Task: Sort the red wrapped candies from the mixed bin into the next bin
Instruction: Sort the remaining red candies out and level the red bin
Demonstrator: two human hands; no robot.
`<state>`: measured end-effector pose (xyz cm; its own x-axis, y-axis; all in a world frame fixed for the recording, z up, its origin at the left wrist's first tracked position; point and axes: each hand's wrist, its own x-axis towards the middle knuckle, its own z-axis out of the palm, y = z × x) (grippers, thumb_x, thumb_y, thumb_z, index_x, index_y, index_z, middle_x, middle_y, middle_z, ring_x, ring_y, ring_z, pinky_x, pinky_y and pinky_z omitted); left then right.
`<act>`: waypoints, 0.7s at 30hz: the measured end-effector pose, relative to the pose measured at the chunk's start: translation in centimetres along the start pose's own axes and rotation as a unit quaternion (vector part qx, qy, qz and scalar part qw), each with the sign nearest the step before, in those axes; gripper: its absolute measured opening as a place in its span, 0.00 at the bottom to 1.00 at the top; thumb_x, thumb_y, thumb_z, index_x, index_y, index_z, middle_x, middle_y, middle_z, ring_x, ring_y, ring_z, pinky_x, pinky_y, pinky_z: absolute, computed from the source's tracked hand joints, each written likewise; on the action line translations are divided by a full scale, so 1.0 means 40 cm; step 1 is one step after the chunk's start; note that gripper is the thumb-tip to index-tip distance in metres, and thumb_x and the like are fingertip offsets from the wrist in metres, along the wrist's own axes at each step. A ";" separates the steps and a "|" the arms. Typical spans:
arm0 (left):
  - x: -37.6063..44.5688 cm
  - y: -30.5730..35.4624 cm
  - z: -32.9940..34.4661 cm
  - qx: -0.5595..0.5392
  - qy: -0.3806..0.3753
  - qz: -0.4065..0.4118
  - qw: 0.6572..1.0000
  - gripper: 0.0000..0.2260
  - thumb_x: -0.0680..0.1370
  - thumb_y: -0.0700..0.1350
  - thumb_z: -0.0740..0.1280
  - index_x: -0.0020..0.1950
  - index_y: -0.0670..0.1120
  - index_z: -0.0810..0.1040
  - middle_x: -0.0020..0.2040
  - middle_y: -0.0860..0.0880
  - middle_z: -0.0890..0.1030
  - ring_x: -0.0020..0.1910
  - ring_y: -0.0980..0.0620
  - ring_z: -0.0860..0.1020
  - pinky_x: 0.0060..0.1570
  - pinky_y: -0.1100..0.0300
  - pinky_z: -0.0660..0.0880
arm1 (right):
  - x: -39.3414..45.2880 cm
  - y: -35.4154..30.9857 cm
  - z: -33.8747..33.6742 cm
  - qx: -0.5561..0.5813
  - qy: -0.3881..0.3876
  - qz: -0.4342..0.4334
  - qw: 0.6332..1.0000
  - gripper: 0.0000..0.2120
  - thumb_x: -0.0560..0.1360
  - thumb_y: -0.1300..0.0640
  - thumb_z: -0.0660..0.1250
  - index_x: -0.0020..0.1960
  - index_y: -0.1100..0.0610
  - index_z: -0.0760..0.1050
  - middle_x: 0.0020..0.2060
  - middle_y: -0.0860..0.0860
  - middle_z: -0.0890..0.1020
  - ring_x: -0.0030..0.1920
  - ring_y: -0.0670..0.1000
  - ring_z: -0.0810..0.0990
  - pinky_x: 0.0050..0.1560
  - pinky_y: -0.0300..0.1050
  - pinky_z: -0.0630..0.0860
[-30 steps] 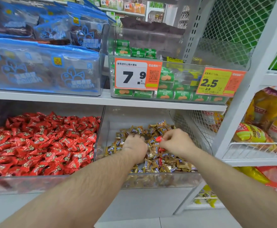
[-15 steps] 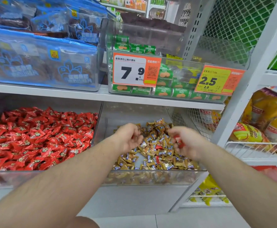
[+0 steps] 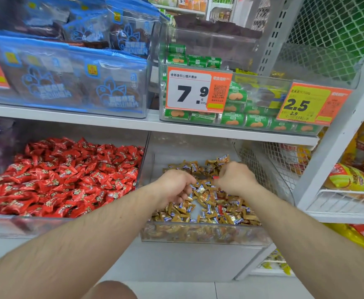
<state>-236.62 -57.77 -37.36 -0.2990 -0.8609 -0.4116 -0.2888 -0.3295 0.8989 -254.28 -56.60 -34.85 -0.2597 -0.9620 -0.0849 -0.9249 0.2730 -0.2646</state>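
Both hands are working over the mixed bin point(image 3: 204, 234), a clear tub of gold-wrapped candies point(image 3: 224, 210). Right hand point(image 3: 234, 179) is curling its fingers round a red wrapped candy point(image 3: 215, 177); only a sliver is peeking out at the fingertips. Left hand point(image 3: 174, 186) is hanging with fingers loosely curled downward, fingertips touching the gold pile, gripping nothing visible. A few red pieces are lying among the gold below the fingers. The red-candy bin point(image 3: 25, 225) is sitting just beyond the left hand's knuckles.

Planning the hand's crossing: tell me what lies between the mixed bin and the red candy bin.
In the head view, only their clear plastic side walls separate the mixed bin from the red candy bin.
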 end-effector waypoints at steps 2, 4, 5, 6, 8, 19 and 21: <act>0.006 0.010 0.012 0.159 -0.011 0.052 0.986 0.16 0.78 0.33 0.55 0.58 0.44 0.78 0.44 0.46 0.80 0.31 0.52 0.73 0.30 0.60 0.70 | -0.027 0.018 -0.041 0.228 0.030 0.034 0.973 0.09 0.71 0.52 0.73 0.42 0.57 0.79 0.37 0.49 0.80 0.39 0.50 0.78 0.40 0.43 0.74; 0.023 0.018 0.037 0.342 -0.032 0.131 0.930 0.17 0.78 0.34 0.57 0.59 0.49 0.79 0.59 0.47 0.79 0.41 0.50 0.79 0.39 0.56 0.77 | -0.061 0.048 -0.070 0.442 0.038 0.076 0.893 0.10 0.71 0.55 0.75 0.42 0.60 0.78 0.33 0.50 0.76 0.33 0.49 0.72 0.35 0.43 0.67; 0.035 0.020 0.054 0.418 -0.048 0.166 0.892 0.16 0.79 0.36 0.58 0.59 0.51 0.80 0.63 0.48 0.78 0.47 0.50 0.80 0.47 0.53 0.79 | -0.076 0.063 -0.079 0.507 0.040 0.094 0.856 0.09 0.70 0.56 0.75 0.42 0.59 0.77 0.32 0.52 0.74 0.30 0.48 0.68 0.33 0.42 0.64; 0.047 0.022 0.074 0.475 -0.069 0.195 0.855 0.15 0.80 0.39 0.59 0.60 0.52 0.80 0.64 0.49 0.78 0.52 0.50 0.79 0.53 0.52 0.78 | -0.089 0.075 -0.086 0.554 0.044 0.105 0.824 0.08 0.71 0.57 0.74 0.42 0.58 0.75 0.33 0.53 0.73 0.28 0.48 0.66 0.30 0.41 0.62; 0.070 0.027 0.117 0.545 -0.107 0.237 0.797 0.12 0.80 0.44 0.61 0.59 0.52 0.81 0.61 0.51 0.80 0.55 0.50 0.79 0.55 0.51 0.77 | -0.110 0.094 -0.097 0.623 0.051 0.111 0.773 0.08 0.72 0.60 0.72 0.46 0.57 0.73 0.35 0.55 0.74 0.26 0.47 0.64 0.25 0.40 0.59; 0.166 0.036 0.195 0.687 -0.085 0.224 0.686 0.17 0.75 0.58 0.68 0.61 0.53 0.80 0.54 0.52 0.80 0.52 0.48 0.79 0.40 0.57 0.75 | -0.176 0.148 -0.068 0.702 0.016 0.102 0.704 0.07 0.77 0.63 0.62 0.46 0.59 0.79 0.28 0.52 0.72 0.24 0.50 0.68 0.26 0.41 0.64; 0.172 0.034 0.206 0.701 -0.067 0.217 0.676 0.17 0.74 0.58 0.69 0.59 0.52 0.80 0.53 0.51 0.80 0.50 0.48 0.79 0.40 0.57 0.76 | -0.178 0.149 -0.065 0.699 0.009 0.108 0.706 0.04 0.76 0.64 0.65 0.44 0.60 0.78 0.28 0.52 0.73 0.25 0.51 0.73 0.26 0.41 0.69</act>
<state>-246.56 -60.96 -40.22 -0.6852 -0.6849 -0.2479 -0.6976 0.7149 -0.0473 -258.67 -48.13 -33.33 -0.3675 -0.8928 -0.2604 0.3131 0.1449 -0.9386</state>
